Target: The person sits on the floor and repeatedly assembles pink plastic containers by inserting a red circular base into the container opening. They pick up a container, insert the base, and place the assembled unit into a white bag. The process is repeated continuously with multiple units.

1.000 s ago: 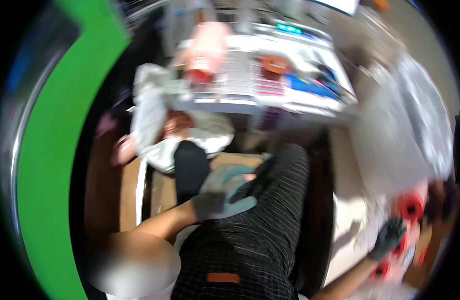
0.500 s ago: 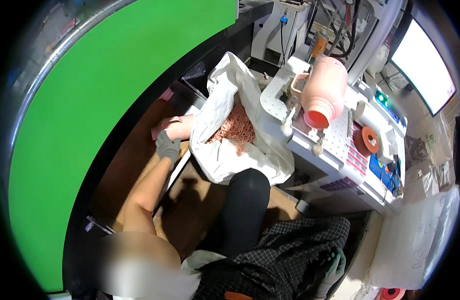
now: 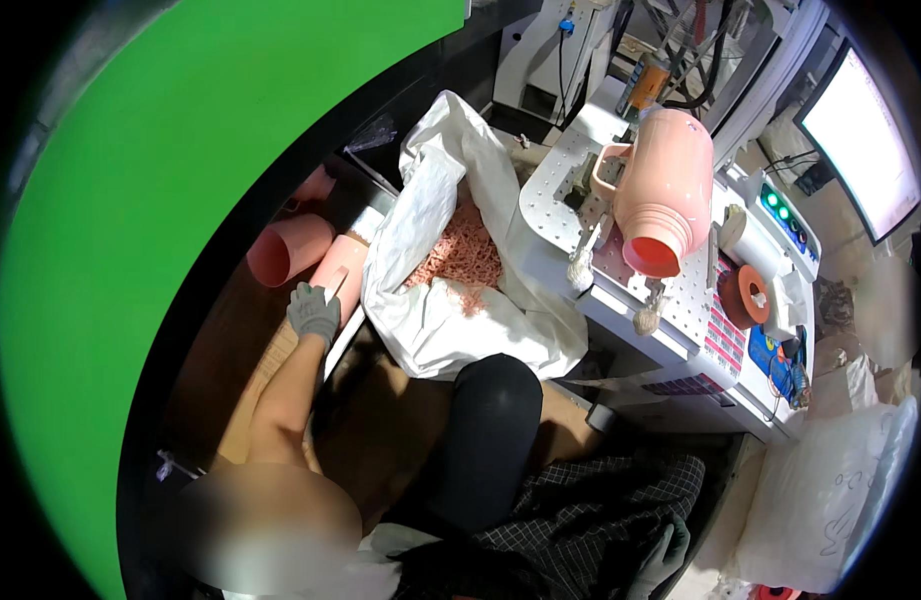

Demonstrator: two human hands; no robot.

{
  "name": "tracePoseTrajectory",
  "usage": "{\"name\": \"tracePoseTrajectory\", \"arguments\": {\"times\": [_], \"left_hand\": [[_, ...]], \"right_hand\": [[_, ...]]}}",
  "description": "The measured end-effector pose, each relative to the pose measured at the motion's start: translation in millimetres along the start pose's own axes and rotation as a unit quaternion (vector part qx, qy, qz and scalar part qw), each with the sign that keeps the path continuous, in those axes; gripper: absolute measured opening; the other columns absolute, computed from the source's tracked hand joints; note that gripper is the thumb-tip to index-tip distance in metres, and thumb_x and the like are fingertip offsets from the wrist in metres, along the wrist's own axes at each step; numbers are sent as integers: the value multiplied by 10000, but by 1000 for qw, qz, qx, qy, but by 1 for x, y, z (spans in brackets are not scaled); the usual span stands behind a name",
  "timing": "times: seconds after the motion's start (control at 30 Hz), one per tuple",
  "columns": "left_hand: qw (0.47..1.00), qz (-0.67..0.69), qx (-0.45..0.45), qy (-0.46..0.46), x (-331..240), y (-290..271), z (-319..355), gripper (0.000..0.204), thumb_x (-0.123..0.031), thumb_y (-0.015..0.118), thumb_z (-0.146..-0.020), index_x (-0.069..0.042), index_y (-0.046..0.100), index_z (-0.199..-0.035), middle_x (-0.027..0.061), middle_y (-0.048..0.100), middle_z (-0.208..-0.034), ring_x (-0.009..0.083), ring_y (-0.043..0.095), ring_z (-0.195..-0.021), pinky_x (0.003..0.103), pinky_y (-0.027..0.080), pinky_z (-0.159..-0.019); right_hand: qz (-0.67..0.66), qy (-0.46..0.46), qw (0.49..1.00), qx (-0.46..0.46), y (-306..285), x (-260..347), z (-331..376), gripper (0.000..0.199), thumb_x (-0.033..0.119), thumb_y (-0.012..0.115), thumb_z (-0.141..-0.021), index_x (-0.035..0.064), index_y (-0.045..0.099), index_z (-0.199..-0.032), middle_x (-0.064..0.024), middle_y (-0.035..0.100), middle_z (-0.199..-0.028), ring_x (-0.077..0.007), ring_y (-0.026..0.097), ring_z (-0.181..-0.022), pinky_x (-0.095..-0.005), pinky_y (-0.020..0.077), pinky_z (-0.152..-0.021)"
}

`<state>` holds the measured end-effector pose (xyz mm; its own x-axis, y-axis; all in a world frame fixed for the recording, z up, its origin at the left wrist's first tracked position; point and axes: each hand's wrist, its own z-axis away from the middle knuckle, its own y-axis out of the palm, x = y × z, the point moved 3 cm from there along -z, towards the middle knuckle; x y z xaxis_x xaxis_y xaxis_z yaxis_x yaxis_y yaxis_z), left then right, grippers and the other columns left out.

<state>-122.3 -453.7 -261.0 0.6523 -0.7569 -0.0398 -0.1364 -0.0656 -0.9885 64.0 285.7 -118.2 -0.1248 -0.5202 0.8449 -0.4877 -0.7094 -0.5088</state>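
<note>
My left hand (image 3: 313, 312), in a grey glove, is closed at the handle of a pink plastic jug (image 3: 346, 262) lying low beside the white sack. Just left of it, another pink jug body (image 3: 298, 240) lies on its side with its wide opening facing left. Part of a further pink piece (image 3: 316, 184) shows behind them in shadow. Down at the lower right, beside the dark checked cloth over my lap, rests my gloved right hand (image 3: 668, 556); its fingers are partly hidden in shadow.
A white sack (image 3: 420, 330) holding pink plastic shavings (image 3: 462, 250) stands before my knee. On the perforated machine table (image 3: 550, 195) to the right lies a pink handled jug (image 3: 665, 180). A green panel (image 3: 180, 200) curves along the left; a bright monitor (image 3: 860, 140) stands far right.
My left hand has moved slightly left and down. A pink jug body now lies left of the one at my hand, where none showed before. My right hand stays low at the right.
</note>
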Motion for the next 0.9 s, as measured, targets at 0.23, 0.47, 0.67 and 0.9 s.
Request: {"name": "tracePoseTrajectory", "arguments": {"times": [0.23, 0.47, 0.67, 0.9], "left_hand": [[927, 276, -235, 101, 37, -186, 172, 287, -150, 771, -822, -24, 646, -1049, 164, 609, -1127, 386, 548, -1098, 505, 431, -988], [695, 661, 216, 186, -114, -324, 264, 508, -238, 639, -965, 8, 567, -1404, 150, 600, -1323, 251, 570, -1207, 385, 448, -1055], [526, 606, 433, 410, -218, -275, 317, 958, -294, 918, -693, -21, 474, -1497, 191, 518, -1500, 345, 522, -1374, 474, 354, -1194], [588, 383, 128, 701, -277, -290, 366, 864, -474, 913, -643, -50, 597, -1327, 180, 566, -1410, 430, 538, -1320, 563, 431, -1112]], "right_hand": [[3, -136, 989, 54, 48, 90, 9, 231, 42, 567, -1018, -38, 674, -1206, -134, 655, -1150, -237, 624, -1079, -348, 498, -972], [-465, 89, 793, 384, 147, 173, 58, 841, 200, 729, -953, 24, 263, -1630, -143, 470, -1542, -253, 510, -1346, -395, 443, -1109], [-542, 463, 595, 372, 88, 92, 65, 851, 723, 426, -1029, 45, 444, -1543, -157, 601, -1428, -288, 634, -1237, -421, 554, -1059], [-137, 90, 976, 140, -34, 74, 66, 233, 175, 605, -1054, 4, 707, -1177, -94, 735, -1012, -135, 680, -729, -236, 531, -667]]}}
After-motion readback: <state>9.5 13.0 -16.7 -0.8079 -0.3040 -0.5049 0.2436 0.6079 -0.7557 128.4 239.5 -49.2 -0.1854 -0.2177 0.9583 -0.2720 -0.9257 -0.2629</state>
